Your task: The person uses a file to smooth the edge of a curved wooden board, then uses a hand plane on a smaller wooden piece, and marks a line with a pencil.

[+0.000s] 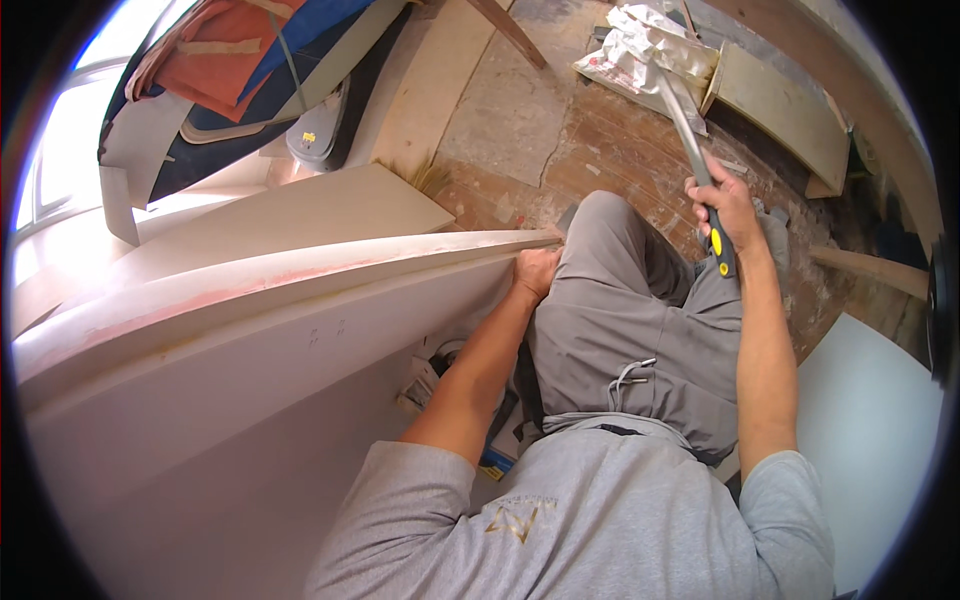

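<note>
One long hand tool (690,140), two forearms (767,340), one T-shirt (630,510), one pair of trousers (635,340)

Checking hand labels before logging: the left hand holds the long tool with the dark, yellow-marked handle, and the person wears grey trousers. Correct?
Wrong hand: the head view shows the long tool in the right hand. The dark, yellow-marked handle and grey trousers stand as stated.

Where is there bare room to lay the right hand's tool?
Bare: the grey floor patch, between the beige plank and white bag; perhaps the pale blue sheet beyond the right forearm, if level. Crowded: below the left forearm, among clutter.
</note>
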The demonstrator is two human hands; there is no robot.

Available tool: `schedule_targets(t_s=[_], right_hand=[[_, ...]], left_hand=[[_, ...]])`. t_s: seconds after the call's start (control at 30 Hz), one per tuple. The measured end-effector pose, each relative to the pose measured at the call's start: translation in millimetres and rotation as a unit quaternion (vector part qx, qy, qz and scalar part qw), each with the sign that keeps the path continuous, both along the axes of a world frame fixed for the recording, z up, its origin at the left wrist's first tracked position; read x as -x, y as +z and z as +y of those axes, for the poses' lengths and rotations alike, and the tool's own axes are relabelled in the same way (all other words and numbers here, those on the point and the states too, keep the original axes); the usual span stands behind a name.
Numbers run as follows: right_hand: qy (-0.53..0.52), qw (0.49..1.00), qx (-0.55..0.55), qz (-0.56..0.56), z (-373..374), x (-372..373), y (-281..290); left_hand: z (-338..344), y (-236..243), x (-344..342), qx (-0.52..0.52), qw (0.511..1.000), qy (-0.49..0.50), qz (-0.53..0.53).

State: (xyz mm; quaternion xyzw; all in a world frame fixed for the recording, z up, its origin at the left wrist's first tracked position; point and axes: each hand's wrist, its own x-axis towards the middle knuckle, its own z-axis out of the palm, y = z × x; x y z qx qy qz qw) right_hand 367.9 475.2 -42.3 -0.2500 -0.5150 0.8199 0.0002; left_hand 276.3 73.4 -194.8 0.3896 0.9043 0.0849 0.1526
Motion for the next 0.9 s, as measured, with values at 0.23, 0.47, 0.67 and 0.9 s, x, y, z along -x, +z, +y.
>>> schedule_targets(t_s=[0.23,0.47,0.67,0.9], right_hand=[[0.140,0.990,0.000,-0.023,-89,-52,50],[0.230,0.936,-0.234,0.125,-125,-97,59],[0.293,0.884,-0.251,0.264,-143,-90,78],[0.313,0.881,-0.231,0.268,-148,-102,79]], left_hand=[[-1,56,-16,0.056,0.995,0.018,-0.077],[67,302,-18,0.001,0.992,0.121,0.033],[81,390,62,0.241,0.965,-0.009,0.104],[89,337,127,0.584,0.789,-0.187,-0.044]])
